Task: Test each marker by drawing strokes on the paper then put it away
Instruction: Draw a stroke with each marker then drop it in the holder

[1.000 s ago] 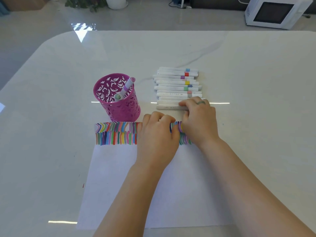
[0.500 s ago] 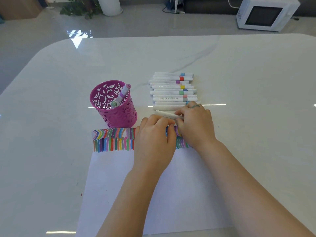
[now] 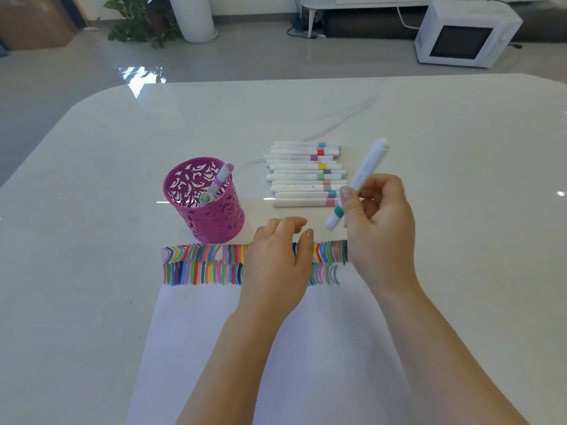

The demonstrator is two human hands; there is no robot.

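- White marker (image 3: 357, 182) with a teal band: pinched by right hand (image 3: 379, 216), lifted above the paper (image 3: 276, 348).
- Left hand (image 3: 277, 256): loosely curled, resting on the paper's coloured strokes (image 3: 199, 262).

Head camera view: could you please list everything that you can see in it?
table: one, white, under everything.
paper: one, white, near edge.
strokes: two rows, many colours, paper's far edge.
cup: one, magenta, just beyond the strokes.
cup markers: apparently two, white, leaning inside.
row of markers: about eleven, white, coloured bands, right of cup.
microwave: one, white, floor, far right.
plant: one, green, floor, far left.
left hand: over the strokes.
right hand: gripping one white teal-banded marker aloft.
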